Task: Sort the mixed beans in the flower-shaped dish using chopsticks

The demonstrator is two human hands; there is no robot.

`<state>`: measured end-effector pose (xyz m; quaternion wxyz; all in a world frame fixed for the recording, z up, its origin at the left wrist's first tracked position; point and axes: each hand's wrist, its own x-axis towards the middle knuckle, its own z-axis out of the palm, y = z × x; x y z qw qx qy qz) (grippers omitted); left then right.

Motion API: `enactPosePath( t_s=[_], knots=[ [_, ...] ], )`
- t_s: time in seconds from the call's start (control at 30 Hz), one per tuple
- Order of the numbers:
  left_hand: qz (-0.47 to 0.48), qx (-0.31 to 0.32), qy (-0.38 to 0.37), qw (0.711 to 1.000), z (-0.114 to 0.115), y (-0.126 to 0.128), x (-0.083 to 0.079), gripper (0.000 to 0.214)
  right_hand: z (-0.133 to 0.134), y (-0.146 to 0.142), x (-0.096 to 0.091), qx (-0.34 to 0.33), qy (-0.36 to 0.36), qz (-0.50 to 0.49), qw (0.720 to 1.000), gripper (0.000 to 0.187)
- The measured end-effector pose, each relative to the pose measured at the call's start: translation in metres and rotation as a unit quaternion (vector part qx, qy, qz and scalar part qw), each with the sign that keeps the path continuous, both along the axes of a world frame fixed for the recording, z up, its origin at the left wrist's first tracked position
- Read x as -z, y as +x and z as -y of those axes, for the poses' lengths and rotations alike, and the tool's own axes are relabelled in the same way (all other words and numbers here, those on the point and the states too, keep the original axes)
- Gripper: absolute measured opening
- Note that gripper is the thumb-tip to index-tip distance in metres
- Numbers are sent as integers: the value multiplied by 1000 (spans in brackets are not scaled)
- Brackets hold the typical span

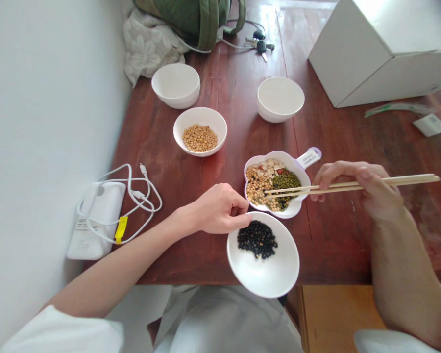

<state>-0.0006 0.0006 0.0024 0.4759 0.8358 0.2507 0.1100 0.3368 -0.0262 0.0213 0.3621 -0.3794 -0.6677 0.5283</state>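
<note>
My right hand (363,186) is closed around a pair of wooden chopsticks (389,182). Their tips dip into a flower-shaped white dish (297,208) with a purple rim, touching a black bean (265,193) or lying right beside it. Soybeans (256,181), green mung beans (287,182) and pale flat seeds (270,167) share that dish. With thumb and bent fingers, my left hand (226,211) grips the rim of a white bowl (268,282) at the table's front edge. Black beans (257,239) lie in this bowl, which tilts slightly.
Behind stand a bowl (220,120) of soybeans (199,138) and two white bowls (176,86) (280,99). A power bank (95,220) with a white cable (152,208) lies left. Farther back are a green bag (183,19), keys (260,46) and a large white box (371,59).
</note>
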Motion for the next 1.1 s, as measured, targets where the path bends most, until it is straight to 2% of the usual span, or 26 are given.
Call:
enactPosePath(
  t_s=[0.2,0.37,0.63,0.87,1.1],
  knots=[
    [12,-1,0,1000,0,0,0,34,1,5,4,5,18,33,999,40],
    [9,0,3,1000,0,0,2,34,1,7,2,27,45,30,998,37],
    [11,-3,-2,1000,0,0,1,36,2,13,9,50,15,35,998,33],
    [9,-5,0,1000,1,0,0,35,3,14,10,61,31,47,997,30],
    [0,-11,-4,1000,2,0,-1,36,2,12,9,42,45,56,997,28]
  ],
)
